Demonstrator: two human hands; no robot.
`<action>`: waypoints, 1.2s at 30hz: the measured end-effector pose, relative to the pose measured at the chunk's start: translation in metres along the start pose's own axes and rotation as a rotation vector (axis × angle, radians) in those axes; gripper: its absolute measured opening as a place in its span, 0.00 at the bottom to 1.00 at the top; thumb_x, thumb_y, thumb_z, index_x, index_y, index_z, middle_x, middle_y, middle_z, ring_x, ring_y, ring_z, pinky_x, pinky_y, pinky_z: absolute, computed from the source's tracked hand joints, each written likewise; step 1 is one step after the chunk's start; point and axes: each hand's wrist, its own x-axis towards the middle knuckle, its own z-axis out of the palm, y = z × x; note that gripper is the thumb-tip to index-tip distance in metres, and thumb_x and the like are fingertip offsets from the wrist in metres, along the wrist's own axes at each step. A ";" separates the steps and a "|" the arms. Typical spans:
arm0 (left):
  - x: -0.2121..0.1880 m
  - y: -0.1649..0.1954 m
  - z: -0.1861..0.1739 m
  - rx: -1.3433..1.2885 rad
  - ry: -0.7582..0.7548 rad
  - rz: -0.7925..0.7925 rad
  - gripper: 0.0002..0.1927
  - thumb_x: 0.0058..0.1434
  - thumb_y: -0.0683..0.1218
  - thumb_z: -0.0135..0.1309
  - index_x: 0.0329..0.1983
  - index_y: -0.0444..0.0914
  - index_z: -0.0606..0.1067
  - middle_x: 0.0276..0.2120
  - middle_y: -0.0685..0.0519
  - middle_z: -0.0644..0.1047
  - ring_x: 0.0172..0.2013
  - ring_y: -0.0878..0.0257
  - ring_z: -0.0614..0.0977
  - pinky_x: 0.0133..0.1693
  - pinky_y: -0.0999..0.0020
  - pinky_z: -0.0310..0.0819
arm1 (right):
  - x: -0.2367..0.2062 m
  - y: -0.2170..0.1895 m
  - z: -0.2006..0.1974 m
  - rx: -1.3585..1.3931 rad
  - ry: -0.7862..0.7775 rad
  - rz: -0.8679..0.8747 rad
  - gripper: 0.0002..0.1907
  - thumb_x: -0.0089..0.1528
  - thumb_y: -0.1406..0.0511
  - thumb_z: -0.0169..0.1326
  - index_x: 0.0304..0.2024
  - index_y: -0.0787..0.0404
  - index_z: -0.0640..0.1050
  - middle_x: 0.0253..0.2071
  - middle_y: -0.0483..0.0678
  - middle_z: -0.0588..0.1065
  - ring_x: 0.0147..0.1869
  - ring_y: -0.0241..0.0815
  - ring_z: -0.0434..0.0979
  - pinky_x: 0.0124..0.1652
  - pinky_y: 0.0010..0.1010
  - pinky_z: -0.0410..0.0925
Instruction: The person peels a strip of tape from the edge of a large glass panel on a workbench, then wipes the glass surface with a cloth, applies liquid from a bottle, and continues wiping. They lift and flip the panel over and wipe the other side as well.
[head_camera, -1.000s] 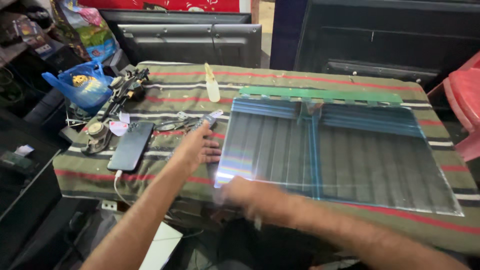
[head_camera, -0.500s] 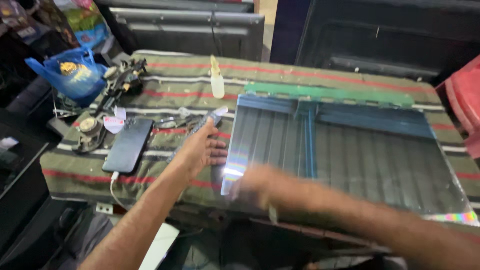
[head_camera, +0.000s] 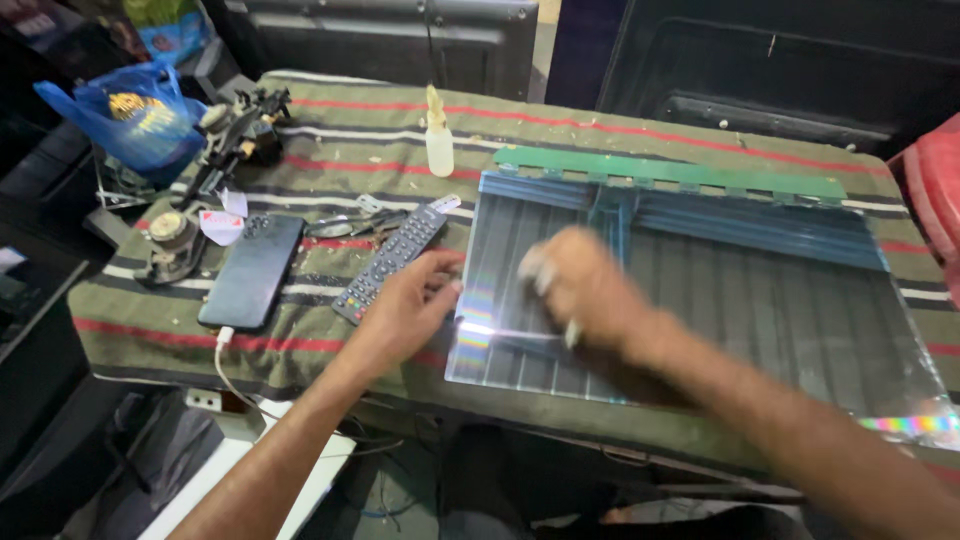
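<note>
Nearest to us, our two bare forearms reach up from the bottom edge over the striped cloth (head_camera: 330, 130) that covers the table. Our left hand (head_camera: 405, 305) lies palm down on the cloth, its fingers loosely spread, the fingertips at the left edge of the glossy screen panel (head_camera: 700, 300); it holds nothing. Our right hand (head_camera: 575, 285) hangs over the near-left part of that panel, blurred by motion, the fingers seemingly curled; we cannot tell whether it grips anything or whether it touches the surface. The panel lies flat on the right half of the table, its near edge along the table's front, with rainbow glints at its near corners.

Just left of our left hand, a grey remote control (head_camera: 390, 262) lies slanted on the cloth, touching or almost touching the fingers. Further left lies a dark phone (head_camera: 252, 270), face down, with a white cable running from its near end over the table's edge. Left of the phone sits a small round metal part (head_camera: 170, 235).

Farther away, a green circuit strip (head_camera: 670, 172) runs along the panel's far edge. A small white squeeze bottle (head_camera: 438, 135) stands upright beyond the remote. At the far left corner, a blue plastic bag (head_camera: 135, 115) rests beside a dark tool (head_camera: 235, 130).
</note>
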 end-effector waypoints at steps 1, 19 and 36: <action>-0.011 0.004 0.002 0.107 0.001 0.050 0.23 0.63 0.49 0.57 0.59 0.35 0.73 0.49 0.47 0.81 0.48 0.54 0.83 0.49 0.59 0.79 | 0.005 0.018 -0.002 -0.082 0.093 0.177 0.10 0.58 0.67 0.58 0.43 0.57 0.82 0.42 0.54 0.75 0.49 0.55 0.75 0.49 0.42 0.69; -0.053 0.010 -0.021 0.360 -0.184 0.317 0.25 0.56 0.51 0.66 0.53 0.35 0.78 0.64 0.41 0.71 0.69 0.43 0.66 0.65 0.52 0.61 | 0.019 0.066 0.021 -0.069 -0.217 0.144 0.19 0.49 0.75 0.51 0.41 0.59 0.83 0.39 0.55 0.74 0.49 0.59 0.75 0.47 0.45 0.69; -0.052 0.004 -0.020 0.373 -0.179 0.395 0.26 0.57 0.50 0.63 0.56 0.32 0.77 0.64 0.39 0.71 0.68 0.41 0.66 0.65 0.51 0.60 | 0.007 -0.012 0.032 0.078 -0.192 -0.053 0.17 0.47 0.75 0.56 0.39 0.60 0.80 0.38 0.54 0.73 0.46 0.58 0.72 0.44 0.44 0.68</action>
